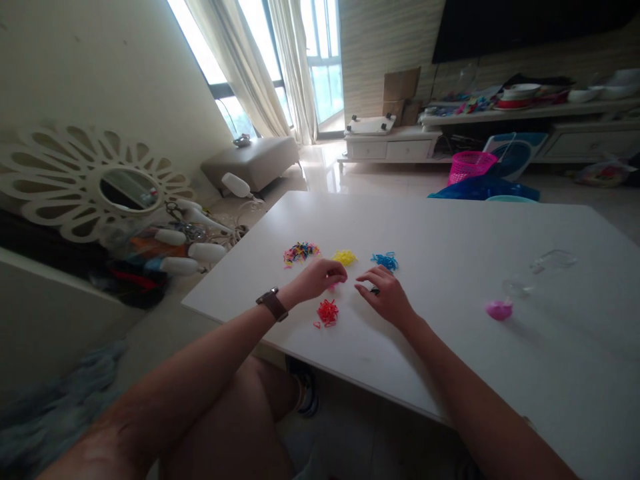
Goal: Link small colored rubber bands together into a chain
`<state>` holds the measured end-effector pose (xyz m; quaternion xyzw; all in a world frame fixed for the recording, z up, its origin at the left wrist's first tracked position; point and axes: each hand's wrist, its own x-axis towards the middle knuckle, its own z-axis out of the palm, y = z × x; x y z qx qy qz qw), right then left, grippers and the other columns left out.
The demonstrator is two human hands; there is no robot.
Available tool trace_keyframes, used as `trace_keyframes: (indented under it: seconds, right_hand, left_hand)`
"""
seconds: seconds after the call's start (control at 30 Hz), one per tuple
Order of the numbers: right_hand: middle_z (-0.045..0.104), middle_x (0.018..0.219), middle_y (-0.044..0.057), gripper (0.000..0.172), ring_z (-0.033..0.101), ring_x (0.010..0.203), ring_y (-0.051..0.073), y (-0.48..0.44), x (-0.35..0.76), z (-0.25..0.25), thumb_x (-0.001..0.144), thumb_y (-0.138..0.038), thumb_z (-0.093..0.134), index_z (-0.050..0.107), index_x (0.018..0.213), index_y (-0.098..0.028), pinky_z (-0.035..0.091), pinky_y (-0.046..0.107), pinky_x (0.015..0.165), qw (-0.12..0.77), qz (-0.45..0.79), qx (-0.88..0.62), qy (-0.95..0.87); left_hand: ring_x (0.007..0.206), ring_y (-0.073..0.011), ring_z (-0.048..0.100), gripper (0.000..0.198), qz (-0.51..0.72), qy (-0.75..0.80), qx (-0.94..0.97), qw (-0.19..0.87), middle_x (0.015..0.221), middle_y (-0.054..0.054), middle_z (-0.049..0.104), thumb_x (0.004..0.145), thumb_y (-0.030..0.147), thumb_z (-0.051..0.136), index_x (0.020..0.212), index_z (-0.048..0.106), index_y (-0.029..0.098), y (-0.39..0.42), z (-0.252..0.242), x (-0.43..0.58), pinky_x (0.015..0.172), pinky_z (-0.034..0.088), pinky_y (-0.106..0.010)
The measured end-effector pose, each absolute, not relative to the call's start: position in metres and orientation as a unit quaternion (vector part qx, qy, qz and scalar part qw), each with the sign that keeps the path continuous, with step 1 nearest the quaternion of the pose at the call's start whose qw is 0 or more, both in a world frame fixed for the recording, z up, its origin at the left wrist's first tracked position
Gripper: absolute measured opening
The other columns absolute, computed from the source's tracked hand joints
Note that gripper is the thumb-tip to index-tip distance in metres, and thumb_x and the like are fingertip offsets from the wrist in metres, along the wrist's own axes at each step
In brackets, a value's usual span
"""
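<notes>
My left hand, a watch on its wrist, is curled over a small pink pile, its fingertips together; whatever they may hold is too small to name. To its right, my right hand has thumb and forefinger apart, partly covering a few black pieces. Around the hands lie piles of small rubber bands: a mixed-colour pile at the left, a yellow pile and a blue pile behind, and a red pile nearer me.
On the white table, a pink object and a clear plastic container stand at the right. Beyond the far edge are a pink basket and a low cabinet. A flower-shaped mirror frame leans at the left.
</notes>
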<state>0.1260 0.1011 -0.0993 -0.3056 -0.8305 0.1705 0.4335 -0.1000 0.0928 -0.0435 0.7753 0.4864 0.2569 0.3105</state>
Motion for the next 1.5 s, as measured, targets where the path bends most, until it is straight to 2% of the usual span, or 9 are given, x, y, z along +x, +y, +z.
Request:
trace_keyframes:
  seconds: [0.13, 0.4, 0.67, 1.0, 1.27, 1.5]
  right_hand:
    - [0.07, 0.086, 0.005, 0.011, 0.062, 0.087, 0.024, 0.097, 0.124, -0.097, 0.095, -0.033, 0.063, 0.07, 0.091, -0.026, 0.05, 0.041, 0.081, 0.448, 0.182, -0.291, -0.826]
    - [0.071, 0.09, 0.004, 0.013, 0.063, 0.088, 0.023, 0.096, 0.125, -0.095, 0.097, -0.035, 0.062, 0.069, 0.092, -0.025, 0.049, 0.04, 0.082, 0.472, 0.202, -0.299, -0.804]
    - [0.068, 0.085, 0.004, 0.018, 0.062, 0.079, 0.019, 0.095, 0.124, -0.093, 0.097, -0.038, 0.063, 0.07, 0.09, -0.023, 0.05, 0.035, 0.075, 0.485, 0.26, -0.303, -0.778]
    - [0.065, 0.083, 0.003, 0.012, 0.06, 0.075, 0.017, 0.094, 0.124, -0.092, 0.095, -0.025, 0.06, 0.067, 0.085, -0.022, 0.048, 0.031, 0.071, 0.489, 0.278, -0.309, -0.767]
    - [0.063, 0.084, 0.002, 0.01, 0.059, 0.076, 0.016, 0.094, 0.125, -0.092, 0.094, -0.022, 0.06, 0.066, 0.086, -0.022, 0.048, 0.03, 0.07, 0.508, 0.257, -0.318, -0.758]
    - [0.063, 0.084, 0.003, 0.009, 0.059, 0.075, 0.017, 0.094, 0.125, -0.092, 0.093, -0.022, 0.059, 0.064, 0.086, -0.022, 0.049, 0.032, 0.072, 0.502, 0.236, -0.312, -0.771]
  left_hand:
    - [0.068, -0.0132, 0.062, 0.012, 0.267, 0.465, 0.788, 0.303, 0.075, -0.002, 0.073, 0.088, 0.023, 0.064, 0.086, 0.075, 0.018, 0.084, -0.033, -0.08, 0.067, 0.046, -0.024]
    - [0.071, -0.014, 0.065, 0.009, 0.299, 0.468, 0.767, 0.321, 0.077, -0.003, 0.073, 0.087, 0.026, 0.068, 0.089, 0.071, 0.017, 0.087, -0.032, -0.075, 0.068, 0.048, -0.025]
    - [0.07, -0.0121, 0.064, 0.007, 0.304, 0.463, 0.761, 0.338, 0.077, -0.002, 0.072, 0.086, 0.023, 0.069, 0.087, 0.068, 0.016, 0.087, -0.033, -0.076, 0.068, 0.048, -0.023]
    - [0.073, -0.0133, 0.064, 0.014, 0.27, 0.454, 0.78, 0.336, 0.079, -0.003, 0.073, 0.087, 0.028, 0.071, 0.089, 0.071, 0.015, 0.085, -0.033, -0.078, 0.068, 0.048, -0.024]
    - [0.07, -0.0132, 0.063, 0.019, 0.248, 0.455, 0.789, 0.33, 0.078, -0.005, 0.073, 0.086, 0.032, 0.072, 0.092, 0.074, 0.014, 0.084, -0.032, -0.083, 0.067, 0.049, -0.023]
    - [0.066, -0.0113, 0.061, 0.017, 0.26, 0.462, 0.791, 0.306, 0.073, -0.002, 0.072, 0.09, 0.029, 0.066, 0.085, 0.074, 0.015, 0.083, -0.031, -0.082, 0.064, 0.046, -0.022]
